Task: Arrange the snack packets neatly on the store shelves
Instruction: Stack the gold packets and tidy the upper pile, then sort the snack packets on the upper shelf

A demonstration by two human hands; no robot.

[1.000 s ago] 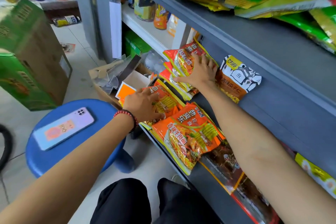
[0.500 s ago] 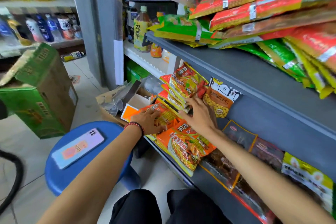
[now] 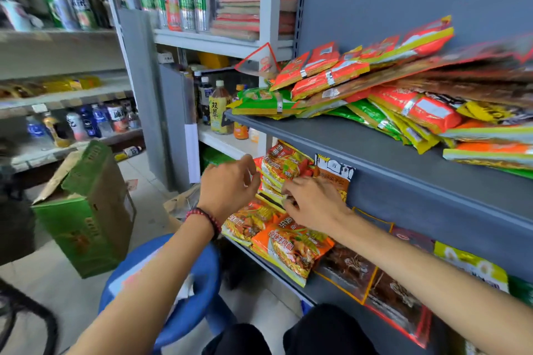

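The right hand point(image 3: 314, 204) curls its fingers onto the lower edges of the upright orange packets point(image 3: 284, 170), far left on the lower grey shelf point(image 3: 331, 297). The left hand point(image 3: 227, 187), half-curled, hovers at their left side; whether it grips is unclear. Nearer lie flat orange packets point(image 3: 288, 248). The upper shelf point(image 3: 346, 147) holds heaped red and green packets point(image 3: 375, 95). A blue stool point(image 3: 199, 282) and a green carton point(image 3: 86, 225) stand left.

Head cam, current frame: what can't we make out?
All head view.
- Left hand: motion blur; grip on the noodle packets unclear.
- Right hand: fingertips tucked among the packets, hidden.
- Blue stool: left forearm covers what lies on top.
- Upper-shelf packets: blurred, cut off by right edge.
- Far bottles: labels too small.
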